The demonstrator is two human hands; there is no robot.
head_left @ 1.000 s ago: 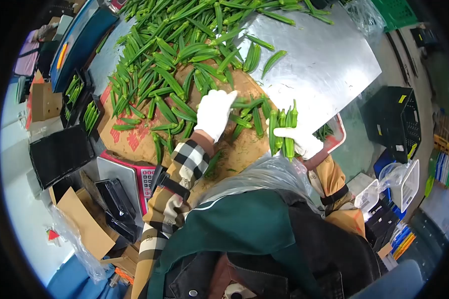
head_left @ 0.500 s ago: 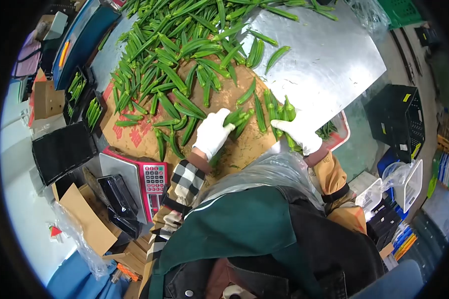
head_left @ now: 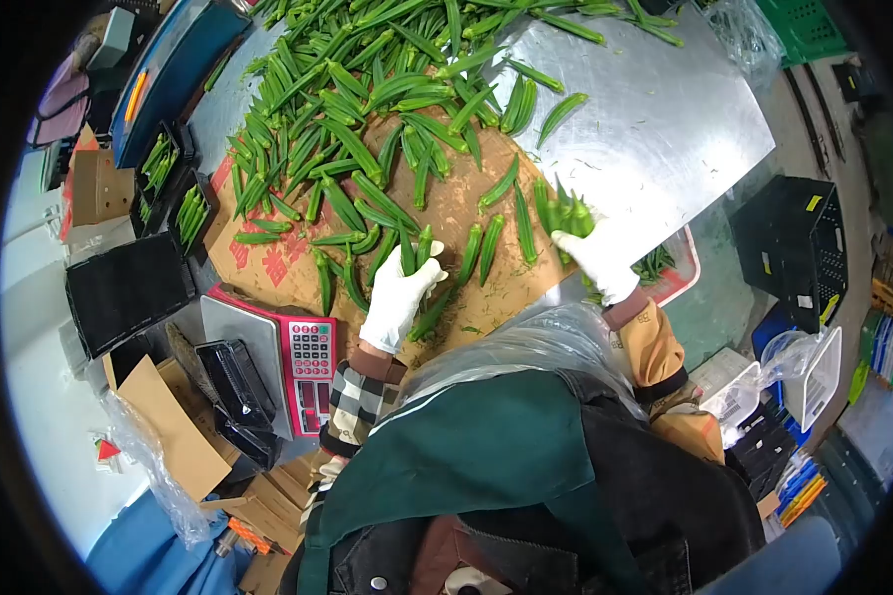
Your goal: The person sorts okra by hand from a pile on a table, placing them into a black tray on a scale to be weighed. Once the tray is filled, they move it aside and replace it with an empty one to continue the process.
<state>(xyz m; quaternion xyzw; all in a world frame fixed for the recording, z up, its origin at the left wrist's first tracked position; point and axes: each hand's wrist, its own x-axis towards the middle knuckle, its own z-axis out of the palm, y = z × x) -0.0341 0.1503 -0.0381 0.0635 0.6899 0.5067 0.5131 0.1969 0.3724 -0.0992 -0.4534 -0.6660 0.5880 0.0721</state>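
In white gloves, both my hands are over brown cardboard covered with green okra. My left hand point(head_left: 399, 300) is pinched on an okra pod point(head_left: 424, 246) near the middle of the cardboard, and another pod stands beside it against the fingers. My right hand point(head_left: 605, 262) is closed around a small bunch of okra point(head_left: 567, 215) at the cardboard's right side, tips pointing away from me. Two loose pods point(head_left: 479, 252) lie between my hands. The large okra heap point(head_left: 357, 109) spreads beyond my left hand over the cardboard point(head_left: 486, 295).
A bare metal sheet point(head_left: 655, 129) lies at the right of the heap. A red-edged scale point(head_left: 311, 352) stands at my left, near black trays point(head_left: 193, 218) with okra. To the right are a black crate point(head_left: 789, 248) and a white basket point(head_left: 816, 377).
My left hand has moved left and slightly toward me, away from pods that now lie loose, onto another pod. The right hand keeps its bunch, with the fingers shifted slightly.
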